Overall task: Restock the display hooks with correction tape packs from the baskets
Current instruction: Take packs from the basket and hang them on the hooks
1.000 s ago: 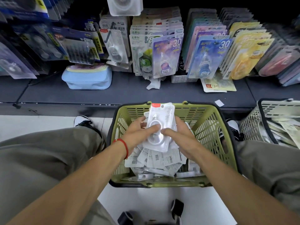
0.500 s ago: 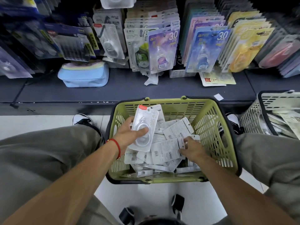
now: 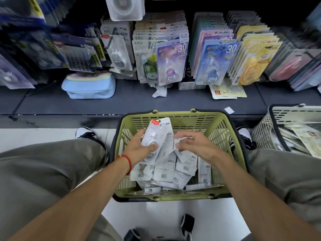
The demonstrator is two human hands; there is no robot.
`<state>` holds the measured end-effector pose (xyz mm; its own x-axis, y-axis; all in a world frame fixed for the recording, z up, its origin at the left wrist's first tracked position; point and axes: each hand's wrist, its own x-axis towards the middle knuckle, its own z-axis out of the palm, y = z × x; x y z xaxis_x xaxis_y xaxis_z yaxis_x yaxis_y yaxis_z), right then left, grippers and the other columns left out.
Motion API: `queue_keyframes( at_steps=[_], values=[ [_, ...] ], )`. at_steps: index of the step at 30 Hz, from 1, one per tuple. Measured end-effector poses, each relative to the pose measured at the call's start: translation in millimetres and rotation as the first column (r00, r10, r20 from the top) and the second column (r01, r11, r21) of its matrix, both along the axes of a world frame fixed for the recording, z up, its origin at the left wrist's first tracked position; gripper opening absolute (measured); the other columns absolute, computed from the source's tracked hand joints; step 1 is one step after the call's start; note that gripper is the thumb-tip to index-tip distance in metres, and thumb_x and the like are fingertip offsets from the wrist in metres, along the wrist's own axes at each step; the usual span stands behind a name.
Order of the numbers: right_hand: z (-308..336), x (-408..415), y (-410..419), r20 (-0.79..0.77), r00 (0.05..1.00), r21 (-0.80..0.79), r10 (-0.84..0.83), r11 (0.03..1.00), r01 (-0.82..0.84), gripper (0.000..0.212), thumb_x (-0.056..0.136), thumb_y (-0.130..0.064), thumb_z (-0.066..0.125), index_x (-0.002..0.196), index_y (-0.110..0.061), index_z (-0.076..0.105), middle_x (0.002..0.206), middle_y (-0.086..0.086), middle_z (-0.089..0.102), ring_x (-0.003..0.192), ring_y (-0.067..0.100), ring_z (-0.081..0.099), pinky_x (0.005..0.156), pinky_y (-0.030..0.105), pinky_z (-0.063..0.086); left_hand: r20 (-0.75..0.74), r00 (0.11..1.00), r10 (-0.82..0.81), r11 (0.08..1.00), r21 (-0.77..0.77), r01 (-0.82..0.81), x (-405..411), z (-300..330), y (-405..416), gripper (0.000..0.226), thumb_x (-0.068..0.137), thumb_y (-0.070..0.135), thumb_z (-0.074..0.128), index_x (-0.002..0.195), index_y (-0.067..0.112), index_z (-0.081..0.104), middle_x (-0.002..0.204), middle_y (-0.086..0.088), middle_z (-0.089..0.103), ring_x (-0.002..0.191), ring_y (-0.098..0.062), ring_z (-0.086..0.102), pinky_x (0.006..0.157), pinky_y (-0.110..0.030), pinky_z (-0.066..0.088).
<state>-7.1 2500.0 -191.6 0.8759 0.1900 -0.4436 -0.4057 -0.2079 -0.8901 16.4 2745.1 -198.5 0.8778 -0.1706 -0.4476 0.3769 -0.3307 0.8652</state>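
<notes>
Fingers point(image 3: 152, 146) around pack point(image 3: 154, 134), red end shelfward

Light falls evenly from above, soft and fairly bright on the floor point(image 3: 43, 134) and forearms, with only faint shadows. The upper shelving point(image 3: 173, 4) sinks into near-black — detail there is lost. Clear blister packs point(image 3: 119, 51) catch pale glare. The wide lens bows the shelf edge point(image 3: 69, 114) and stretches things at the borders; the top corners smear with motion blur — the centre is fairly sharp, though small print stays unreadable.
</notes>
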Motion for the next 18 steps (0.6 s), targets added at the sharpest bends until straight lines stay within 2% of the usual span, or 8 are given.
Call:
queue_keyframes(
  at_steps=[2, 4, 6, 7, 9, 12, 15, 18],
  values=[
    [1.5, 0.6, 4.1, 0.010, 0.999, -0.050, 0.050, 0.998, -0.050, 0.047, 0.086, -0.003, 0.083, 0.130, -0.013, 0.071, 0.149, -0.015, 0.052, 0.099, 0.006, 0.070, 0.084, 0.024, 0.059, -0.001, 1.000, -0.019, 1.000, 0.006, 0.019, -0.5, -0.8, 2.1, 0.043, 0.090, 0.008, 0.080, 0.123, 0.028, 0.060, 0.114, 0.003, 0.075, 0.106, -0.018, 0.071, 0.089, -0.032, 0.058],
    [2.7, 1.1, 9.5, 0.086, 0.995, -0.159, 0.055, 0.986, -0.040, 0.046, 0.083, 0.006, 0.083, 0.126, -0.003, 0.071, 0.149, -0.009, 0.049, 0.094, 0.011, 0.065, 0.086, 0.031, 0.062, -0.005, 0.999, -0.039, 0.999, 0.006, 0.039, -1.7, -0.8, 3.8, 0.046, 0.092, 0.010, 0.079, 0.130, 0.028, 0.059, 0.116, 0.003, 0.074, 0.107, -0.018, 0.071, 0.085, -0.029, 0.058],
    [3.4, 2.0, 13.5, 0.214, 0.973, -0.287, 0.082, 0.958, -0.018, 0.033, 0.079, -0.006, 0.089, 0.109, -0.011, 0.078, 0.127, -0.002, 0.067, 0.086, 0.010, 0.064, 0.088, 0.040, 0.062, -0.005, 0.999, -0.049, 0.999, -0.006, 0.049, -2.9, -0.7, 4.1, 0.045, 0.094, 0.012, 0.076, 0.129, 0.032, 0.057, 0.116, 0.008, 0.073, 0.109, -0.015, 0.071, 0.079, -0.022, 0.056],
    [4.3, 2.6, 14.1, 0.261, 0.960, -0.340, 0.106, 0.940, -0.011, 0.026, 0.078, -0.018, 0.092, 0.100, -0.019, 0.080, 0.109, -0.007, 0.072, 0.080, 0.007, 0.064, 0.083, 0.040, 0.060, -0.003, 0.999, -0.052, 0.999, -0.008, 0.052, -3.3, 0.7, 3.4, 0.043, 0.096, 0.012, 0.075, 0.127, 0.036, 0.056, 0.115, 0.011, 0.073, 0.109, -0.014, 0.070, 0.076, -0.020, 0.055],
    [9.7, 5.1, 12.9, 0.288, 0.948, -0.400, 0.138, 0.916, -0.011, 0.019, 0.077, -0.041, 0.090, 0.089, -0.035, 0.077, 0.079, -0.021, 0.068, 0.069, -0.002, 0.057, 0.067, 0.031, 0.050, -0.002, 0.998, -0.060, 0.998, 0.012, 0.060, -2.2, 4.5, 1.3, 0.041, 0.097, 0.015, 0.071, 0.122, 0.043, 0.055, 0.113, 0.014, 0.072, 0.106, -0.013, 0.071, 0.075, -0.023, 0.058],
    [20.8, 15.2, 11.5, 0.338, 0.937, -0.341, 0.090, 0.939, 0.033, 0.016, 0.080, -0.050, 0.084, 0.087, -0.039, 0.075, 0.069, -0.030, 0.063, 0.063, -0.009, 0.053, 0.060, 0.014, 0.041, -0.021, 0.998, -0.055, 0.997, 0.046, 0.056, 0.2, 11.7, -3.5, 0.036, 0.085, 0.031, 0.066, 0.118, 0.044, 0.059, 0.106, 0.006, 0.075, 0.092, -0.020, 0.073, 0.079, -0.041, 0.060],
    [24.4, 24.6, 13.9, 0.395, 0.917, -0.275, -0.058, 0.945, 0.178, 0.019, 0.081, -0.045, 0.087, 0.080, -0.030, 0.077, 0.070, -0.018, 0.068, 0.060, -0.005, 0.055, 0.054, 0.014, 0.046, -0.121, 0.993, -0.014, 0.990, -0.143, -0.004, 0.8, 16.6, -12.6, 0.045, 0.077, 0.035, 0.063, 0.122, 0.035, 0.067, 0.110, -0.006, 0.077, 0.088, -0.024, 0.073, 0.081, -0.039, 0.056],
    [26.9, 28.0, 19.0, 0.456, 0.888, -0.432, -0.056, 0.858, 0.276, 0.026, 0.079, -0.053, 0.086, 0.082, -0.030, 0.076, 0.073, -0.019, 0.068, 0.069, -0.010, 0.059, 0.060, 0.007, 0.044, -0.323, 0.945, -0.045, 0.911, -0.402, -0.094, 0.4, 21.6, -19.9, 0.048, 0.094, 0.049, 0.058, 0.129, 0.019, 0.071, 0.117, -0.016, 0.075, 0.099, -0.029, 0.073, 0.092, -0.042, 0.056]
  ],
)
